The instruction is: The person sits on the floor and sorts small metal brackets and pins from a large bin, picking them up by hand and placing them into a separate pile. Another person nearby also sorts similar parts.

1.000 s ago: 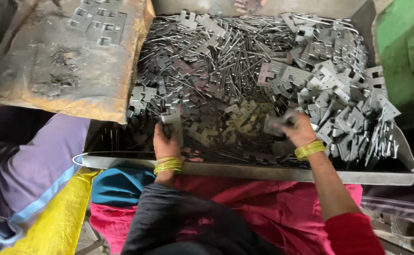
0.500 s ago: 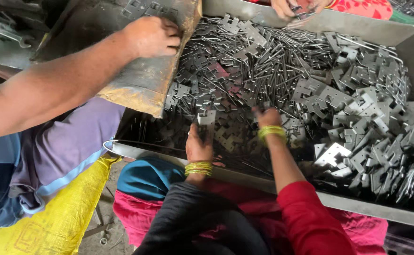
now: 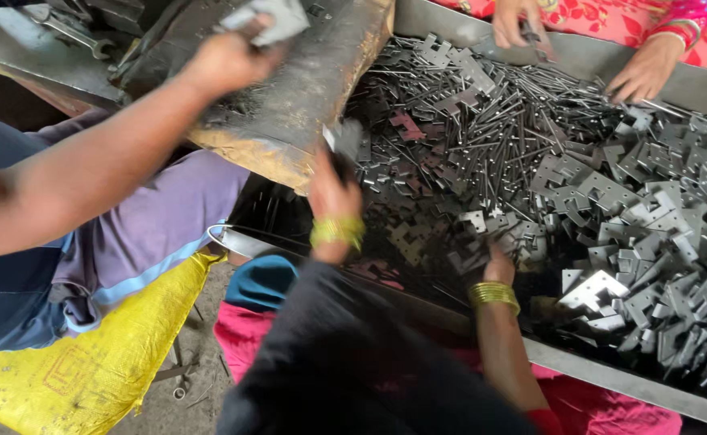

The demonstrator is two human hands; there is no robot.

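Near the left edge of the metal tray (image 3: 418,310), the left hand (image 3: 335,189) is lifted above the heap, its fingers closed on a small flat metal plate (image 3: 344,141) held upright; motion blur hides the finer detail of the grip. The plate sits clear of the pile, just beside the lower corner of a worn board (image 3: 305,105) that leans over the tray's left end, likely raised so it can be told apart from the tangle beneath.

Closer to the tray's near rim, the right hand (image 3: 498,266) is pressed down into the stamped brackets (image 3: 611,193), fingers buried among the pieces; whether it grips one or merely rests there I cannot tell. Both wrists carry yellow bangles (image 3: 494,294).

Long thin pins (image 3: 498,121) lie mixed through the middle of the tray, while the bracket shapes crowd toward its right end, heaped loosely on one another.

At the far rim, another person's hands (image 3: 647,72) pick at the same pile. From the left, a co-worker's arm (image 3: 111,161) reaches across, the hand holding a grey plate over the board. A yellow sack (image 3: 103,354) hangs below the tray's left corner, beside pink cloth.
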